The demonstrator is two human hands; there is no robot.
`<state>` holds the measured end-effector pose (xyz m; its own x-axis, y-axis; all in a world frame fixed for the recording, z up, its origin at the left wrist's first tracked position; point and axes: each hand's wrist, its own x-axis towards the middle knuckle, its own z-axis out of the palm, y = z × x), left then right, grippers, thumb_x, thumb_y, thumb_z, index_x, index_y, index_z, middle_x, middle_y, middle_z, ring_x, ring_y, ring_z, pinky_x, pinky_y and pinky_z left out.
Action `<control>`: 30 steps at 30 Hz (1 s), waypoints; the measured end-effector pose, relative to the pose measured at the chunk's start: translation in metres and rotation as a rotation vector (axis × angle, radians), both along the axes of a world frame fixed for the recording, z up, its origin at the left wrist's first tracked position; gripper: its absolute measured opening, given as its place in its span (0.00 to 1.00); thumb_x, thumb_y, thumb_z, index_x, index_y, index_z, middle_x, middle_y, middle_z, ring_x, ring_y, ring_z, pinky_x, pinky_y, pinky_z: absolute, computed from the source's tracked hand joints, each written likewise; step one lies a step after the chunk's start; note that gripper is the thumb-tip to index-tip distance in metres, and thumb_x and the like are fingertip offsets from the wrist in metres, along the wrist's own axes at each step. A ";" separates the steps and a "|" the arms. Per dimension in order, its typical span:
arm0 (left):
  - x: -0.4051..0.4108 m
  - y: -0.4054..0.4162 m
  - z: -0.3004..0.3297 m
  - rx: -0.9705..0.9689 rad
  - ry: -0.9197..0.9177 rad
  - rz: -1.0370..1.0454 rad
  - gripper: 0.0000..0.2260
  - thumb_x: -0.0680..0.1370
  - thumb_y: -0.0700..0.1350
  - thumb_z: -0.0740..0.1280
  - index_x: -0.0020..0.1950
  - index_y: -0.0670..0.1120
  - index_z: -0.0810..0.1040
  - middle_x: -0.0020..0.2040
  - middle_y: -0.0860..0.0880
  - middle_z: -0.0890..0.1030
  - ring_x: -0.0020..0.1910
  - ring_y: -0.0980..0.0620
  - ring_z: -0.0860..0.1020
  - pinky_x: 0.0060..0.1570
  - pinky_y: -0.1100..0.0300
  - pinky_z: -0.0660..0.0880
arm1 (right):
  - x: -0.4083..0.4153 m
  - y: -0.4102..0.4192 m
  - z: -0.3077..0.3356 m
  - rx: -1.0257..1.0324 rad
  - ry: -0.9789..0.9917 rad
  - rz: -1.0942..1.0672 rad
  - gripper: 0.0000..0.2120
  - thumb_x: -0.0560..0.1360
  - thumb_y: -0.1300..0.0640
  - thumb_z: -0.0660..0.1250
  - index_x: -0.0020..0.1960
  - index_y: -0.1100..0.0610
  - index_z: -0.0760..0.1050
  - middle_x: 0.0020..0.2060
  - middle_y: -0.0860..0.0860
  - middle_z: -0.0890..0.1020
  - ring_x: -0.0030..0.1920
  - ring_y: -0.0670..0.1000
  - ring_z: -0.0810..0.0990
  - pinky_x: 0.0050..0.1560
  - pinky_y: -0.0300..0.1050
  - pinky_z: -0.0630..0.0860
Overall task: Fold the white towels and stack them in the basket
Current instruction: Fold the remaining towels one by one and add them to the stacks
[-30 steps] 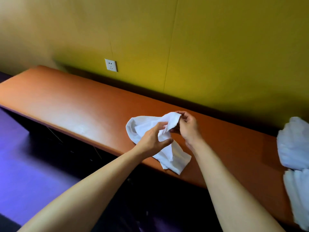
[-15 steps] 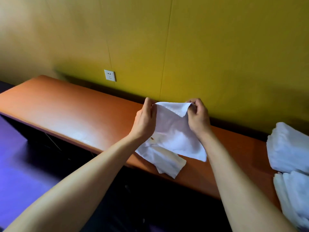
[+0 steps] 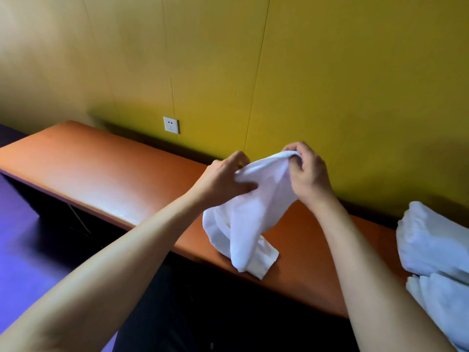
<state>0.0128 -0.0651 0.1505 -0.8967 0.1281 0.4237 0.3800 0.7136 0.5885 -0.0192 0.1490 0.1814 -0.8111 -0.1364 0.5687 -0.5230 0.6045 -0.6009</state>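
You are standing in what looks like a commercial interior, perhaps a spa, hotel or massage room, though the frame does not settle which. In front of you runs a long padded bench with a smooth orange leather-like cover (image 3: 106, 171), set against a wall of mustard-yellow panels (image 3: 330, 72) with thin vertical seams. A white square wall socket (image 3: 171, 125) sits just above the bench. The floor to your left is a purple surface (image 3: 22, 237). At your right, bulky rolled white towels (image 3: 436, 245) lie piled on the bench.
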 end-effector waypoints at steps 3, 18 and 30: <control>0.009 -0.011 -0.027 -0.006 -0.007 0.058 0.13 0.72 0.45 0.74 0.52 0.47 0.74 0.39 0.49 0.81 0.39 0.40 0.76 0.36 0.47 0.74 | 0.000 0.011 0.018 -0.065 0.107 -0.075 0.13 0.75 0.63 0.54 0.51 0.62 0.77 0.45 0.53 0.81 0.44 0.50 0.75 0.44 0.37 0.64; 0.038 -0.082 0.013 -0.122 0.059 0.470 0.11 0.73 0.37 0.66 0.53 0.47 0.77 0.51 0.44 0.81 0.51 0.39 0.77 0.40 0.54 0.65 | 0.040 0.116 0.087 -0.007 0.339 -0.533 0.13 0.79 0.62 0.57 0.59 0.64 0.76 0.56 0.66 0.78 0.56 0.62 0.75 0.57 0.50 0.67; 0.094 -0.156 -0.001 -0.019 0.038 0.488 0.07 0.76 0.38 0.65 0.51 0.49 0.78 0.48 0.42 0.82 0.48 0.36 0.79 0.43 0.52 0.72 | 0.100 0.176 0.026 -0.079 0.270 -0.690 0.11 0.77 0.56 0.61 0.55 0.58 0.77 0.51 0.62 0.81 0.55 0.64 0.77 0.55 0.53 0.71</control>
<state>0.1068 -0.2209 0.1495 -0.8381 -0.2950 0.4589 0.0198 0.8242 0.5659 0.0803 0.3247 0.2074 -0.5282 0.4022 0.7478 -0.1762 0.8096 -0.5599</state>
